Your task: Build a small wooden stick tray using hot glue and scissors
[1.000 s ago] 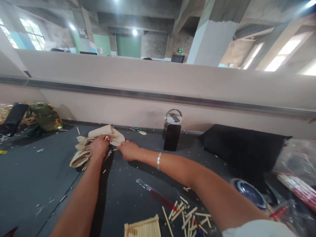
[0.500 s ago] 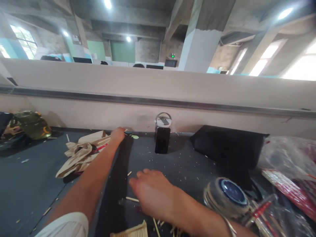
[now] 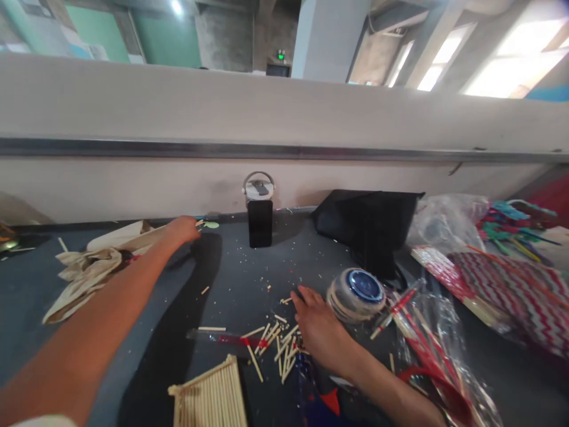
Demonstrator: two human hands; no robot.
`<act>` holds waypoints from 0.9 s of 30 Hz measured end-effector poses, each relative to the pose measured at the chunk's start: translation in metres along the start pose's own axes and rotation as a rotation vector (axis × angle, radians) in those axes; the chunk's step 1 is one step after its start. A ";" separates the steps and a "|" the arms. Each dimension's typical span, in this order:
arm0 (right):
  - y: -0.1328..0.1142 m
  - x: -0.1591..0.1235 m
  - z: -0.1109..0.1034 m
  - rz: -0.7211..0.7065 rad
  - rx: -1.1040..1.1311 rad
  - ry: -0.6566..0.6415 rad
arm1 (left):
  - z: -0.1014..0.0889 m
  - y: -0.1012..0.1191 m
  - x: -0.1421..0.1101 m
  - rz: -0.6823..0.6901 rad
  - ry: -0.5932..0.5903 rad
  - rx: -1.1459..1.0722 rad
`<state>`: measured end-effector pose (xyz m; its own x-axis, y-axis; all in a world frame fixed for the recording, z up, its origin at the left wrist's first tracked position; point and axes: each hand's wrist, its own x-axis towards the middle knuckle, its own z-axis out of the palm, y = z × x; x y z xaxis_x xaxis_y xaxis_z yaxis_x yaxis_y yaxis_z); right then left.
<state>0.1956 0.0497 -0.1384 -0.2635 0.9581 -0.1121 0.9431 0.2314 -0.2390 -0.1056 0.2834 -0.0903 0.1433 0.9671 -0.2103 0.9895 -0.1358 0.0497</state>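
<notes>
My left hand (image 3: 183,230) reaches to the back of the desk, beside a crumpled beige cloth or bag (image 3: 95,264). Its fingers look closed, with pale stick tips poking out past them; most of the grip is hidden. Low over a scattered pile of short wooden sticks (image 3: 284,350) is my right hand (image 3: 316,320), fingers apart and nothing visible in it. A clear round jar with a blue lid (image 3: 364,286) stands just right of that hand. Nearer to me lies a small panel of sticks laid side by side with a raised edge (image 3: 211,397).
A phone (image 3: 260,223) leans on a handled cup (image 3: 259,188) by the partition (image 3: 178,184). Right of it is a black bag (image 3: 367,222). Plastic-wrapped packets (image 3: 444,279), stick packs and coloured strands (image 3: 515,222) crowd the right side. Small crumbs dot the dark desk.
The view has turned right and downward. My right hand has moved right, from left of the pile to beside the jar, uncovering the sticks. My left hand stays near the back edge.
</notes>
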 end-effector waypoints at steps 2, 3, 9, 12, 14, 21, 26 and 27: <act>-0.009 -0.006 0.005 -0.039 0.023 0.003 | 0.008 0.021 -0.026 0.022 -0.102 0.013; -0.015 -0.011 0.004 -0.083 0.042 0.000 | 0.014 0.034 -0.042 0.049 -0.153 0.010; -0.009 -0.056 -0.018 -0.176 0.096 0.059 | 0.046 0.097 -0.152 0.284 -0.265 -0.070; 0.031 -0.084 -0.024 0.001 0.021 0.135 | 0.043 0.097 -0.183 0.297 -0.217 -0.082; 0.061 -0.100 -0.026 0.116 -0.039 0.150 | 0.039 0.089 -0.193 0.272 -0.204 -0.079; 0.117 -0.095 -0.035 0.321 -0.198 0.159 | 0.052 0.076 -0.197 0.213 -0.188 -0.009; 0.126 -0.067 -0.036 0.378 -0.215 0.072 | 0.067 0.082 -0.200 0.209 -0.161 0.037; 0.127 -0.064 -0.036 0.386 -0.208 0.048 | 0.068 0.084 -0.201 0.210 -0.156 0.043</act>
<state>0.3391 0.0239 -0.1273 0.1216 0.9866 -0.1087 0.9926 -0.1211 0.0111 -0.0502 0.0629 -0.1102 0.3433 0.8724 -0.3479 0.9373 -0.3422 0.0668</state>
